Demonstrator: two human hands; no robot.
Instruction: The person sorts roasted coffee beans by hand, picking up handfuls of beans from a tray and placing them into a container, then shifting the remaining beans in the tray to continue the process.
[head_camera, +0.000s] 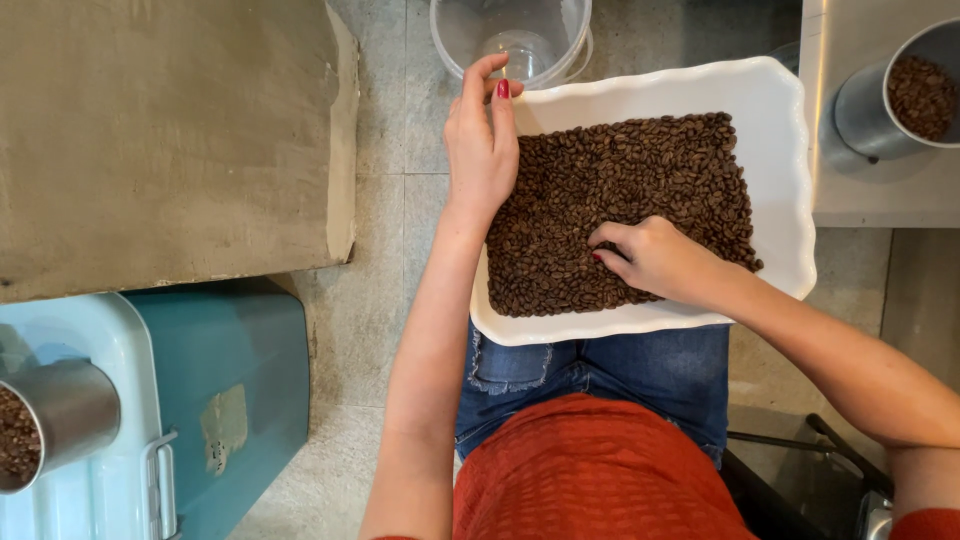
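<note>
White tray (780, 150) on the lap is full of coffee beans (640, 200). Clear tub (510, 35) sits just past its far-left corner. Left hand (480, 140) reaches over that corner, fingers pinched, contents unclear. Right hand (655, 260) rests curled in the beans.

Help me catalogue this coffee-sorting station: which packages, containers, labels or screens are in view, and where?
White tray: on the lap, rectangular, scalloped rim, holds brown beans; both hands at it.
Clear plastic tub: top centre, round, by the left hand.
Steel cups: top right, lower left, cylindrical, holding beans.
Teal box: lower left, worn pale patch.
No screens.
</note>
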